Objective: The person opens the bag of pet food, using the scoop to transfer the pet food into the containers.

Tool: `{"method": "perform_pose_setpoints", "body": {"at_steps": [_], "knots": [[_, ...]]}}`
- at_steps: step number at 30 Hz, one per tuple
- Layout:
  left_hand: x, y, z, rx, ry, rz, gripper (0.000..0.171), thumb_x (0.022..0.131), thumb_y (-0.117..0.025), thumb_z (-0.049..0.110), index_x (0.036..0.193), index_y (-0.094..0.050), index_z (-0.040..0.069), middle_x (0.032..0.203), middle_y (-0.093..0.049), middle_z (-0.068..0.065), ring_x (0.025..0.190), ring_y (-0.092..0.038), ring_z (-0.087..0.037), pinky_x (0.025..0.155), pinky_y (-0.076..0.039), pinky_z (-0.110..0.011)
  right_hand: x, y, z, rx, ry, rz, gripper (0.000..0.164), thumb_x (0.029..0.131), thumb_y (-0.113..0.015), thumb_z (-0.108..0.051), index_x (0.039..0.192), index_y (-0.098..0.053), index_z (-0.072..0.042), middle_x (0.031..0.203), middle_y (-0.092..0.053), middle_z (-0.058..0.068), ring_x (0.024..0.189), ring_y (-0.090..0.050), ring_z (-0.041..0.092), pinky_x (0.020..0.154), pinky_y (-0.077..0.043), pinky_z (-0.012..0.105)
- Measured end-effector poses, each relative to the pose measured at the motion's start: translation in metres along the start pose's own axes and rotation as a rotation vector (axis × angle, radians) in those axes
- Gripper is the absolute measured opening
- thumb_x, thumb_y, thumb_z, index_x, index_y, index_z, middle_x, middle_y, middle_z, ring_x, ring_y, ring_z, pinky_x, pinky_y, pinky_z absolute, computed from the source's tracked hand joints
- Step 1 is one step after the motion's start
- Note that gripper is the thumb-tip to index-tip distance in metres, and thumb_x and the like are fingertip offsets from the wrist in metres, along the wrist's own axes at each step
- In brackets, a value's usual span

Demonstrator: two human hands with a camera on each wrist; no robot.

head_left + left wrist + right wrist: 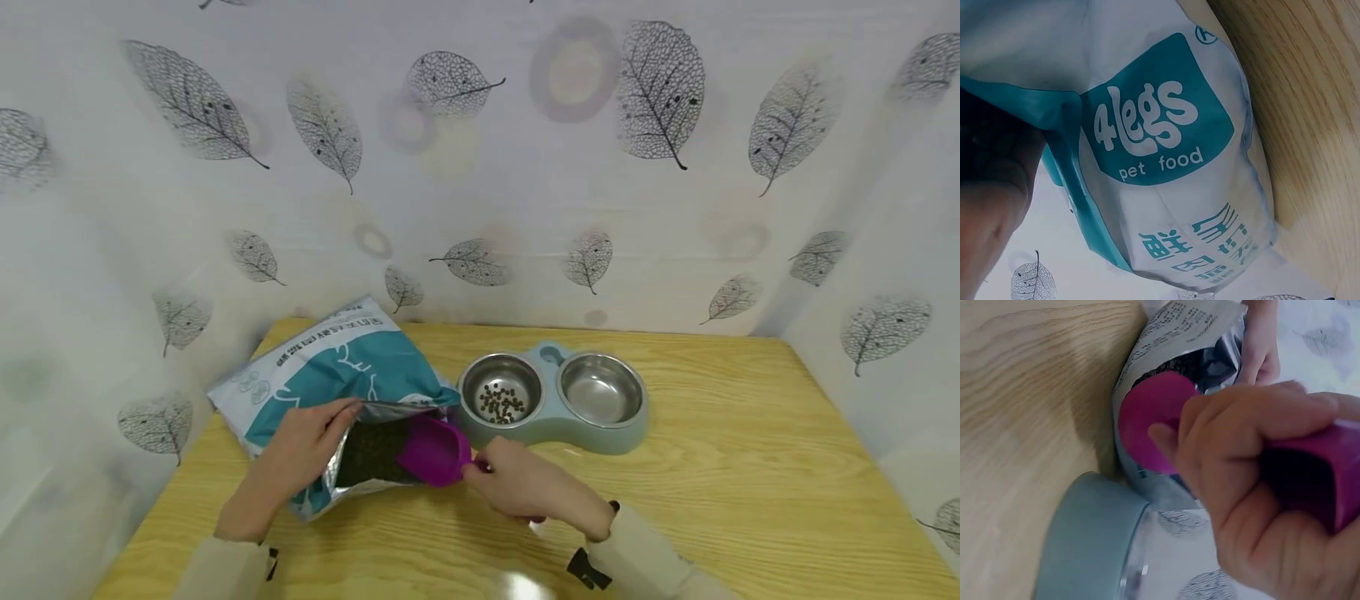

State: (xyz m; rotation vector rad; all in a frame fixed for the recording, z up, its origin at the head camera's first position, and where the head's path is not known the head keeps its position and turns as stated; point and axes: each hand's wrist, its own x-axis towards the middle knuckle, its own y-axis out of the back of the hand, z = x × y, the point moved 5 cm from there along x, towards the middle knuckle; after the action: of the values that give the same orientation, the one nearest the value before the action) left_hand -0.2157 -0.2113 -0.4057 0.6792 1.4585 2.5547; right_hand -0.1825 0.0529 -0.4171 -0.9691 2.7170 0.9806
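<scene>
A teal and white pet food bag (341, 367) lies on its side at the table's left, its mouth facing the near right. My left hand (300, 450) grips the upper rim of that mouth, holding it apart from the lower rim. Dark kibble (371, 454) shows inside. My right hand (525, 482) has its fingers curled round the handle of a purple scoop (438, 457), whose front end reaches into the bag. In the right wrist view the scoop's back (1154, 419) faces the camera. Whether the scoop carries kibble cannot be told.
Just right of the bag stands a light blue double feeder (551, 417). Some kibble lies in its left steel bowl (487, 367); its right steel bowl (600, 392) shows bare metal. A leaf-patterned curtain (480, 200) hangs behind the wooden table (750, 467).
</scene>
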Motion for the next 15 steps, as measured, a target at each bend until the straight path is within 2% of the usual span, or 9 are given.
{"method": "perform_pose_setpoints", "body": {"at_steps": [4, 6, 10, 13, 15], "knots": [[-0.001, 0.001, -0.002, 0.001, 0.016, -0.008, 0.027, 0.105, -0.055, 0.009, 0.124, -0.073, 0.0, 0.115, -0.077, -0.015, 0.101, -0.075, -0.031, 0.084, -0.059, -0.05, 0.001, -0.001, 0.007, 0.129, -0.023, -0.062, 0.044, 0.103, -0.051, -0.026, 0.066, -0.058, -0.005, 0.046, -0.048, -0.004, 0.031, -0.039, 0.008, 0.031, -0.031, 0.023], [-0.001, 0.001, -0.002, 0.005, 0.018, -0.006, 0.027, 0.105, -0.055, 0.009, 0.124, -0.073, 0.0, 0.114, -0.077, -0.014, 0.094, -0.075, -0.024, 0.083, -0.06, -0.049, 0.0, -0.001, 0.012, 0.192, -0.033, -0.08, 0.044, 0.104, -0.052, -0.027, 0.069, -0.06, -0.001, 0.05, -0.051, -0.003, 0.033, -0.039, 0.008, 0.031, -0.031, 0.022], [0.0, 0.001, -0.001, 0.007, 0.017, -0.006, 0.027, 0.105, -0.055, 0.01, 0.124, -0.073, 0.001, 0.112, -0.078, -0.012, 0.086, -0.071, -0.015, 0.081, -0.06, -0.047, -0.004, -0.001, 0.023, 0.321, -0.064, -0.11, 0.042, 0.104, -0.055, -0.029, 0.073, -0.061, -0.003, 0.055, -0.054, -0.001, 0.035, -0.039, 0.006, 0.033, -0.031, 0.02], [0.0, 0.001, -0.001, 0.006, 0.016, -0.005, 0.027, 0.105, -0.055, 0.01, 0.124, -0.073, 0.002, 0.111, -0.078, -0.011, 0.085, -0.069, -0.012, 0.081, -0.06, -0.046, -0.009, -0.001, 0.034, 0.376, -0.082, -0.122, 0.04, 0.103, -0.056, -0.031, 0.074, -0.062, -0.005, 0.056, -0.054, -0.002, 0.036, -0.039, 0.005, 0.033, -0.031, 0.019], [0.0, 0.0, -0.001, 0.004, 0.015, -0.004, 0.027, 0.105, -0.056, 0.01, 0.124, -0.073, 0.002, 0.11, -0.078, -0.01, 0.082, -0.067, -0.01, 0.08, -0.06, -0.045, -0.012, -0.002, 0.041, 0.4, -0.085, -0.127, 0.04, 0.103, -0.056, -0.032, 0.077, -0.063, -0.003, 0.056, -0.053, -0.002, 0.037, -0.039, 0.005, 0.033, -0.031, 0.019]]}}
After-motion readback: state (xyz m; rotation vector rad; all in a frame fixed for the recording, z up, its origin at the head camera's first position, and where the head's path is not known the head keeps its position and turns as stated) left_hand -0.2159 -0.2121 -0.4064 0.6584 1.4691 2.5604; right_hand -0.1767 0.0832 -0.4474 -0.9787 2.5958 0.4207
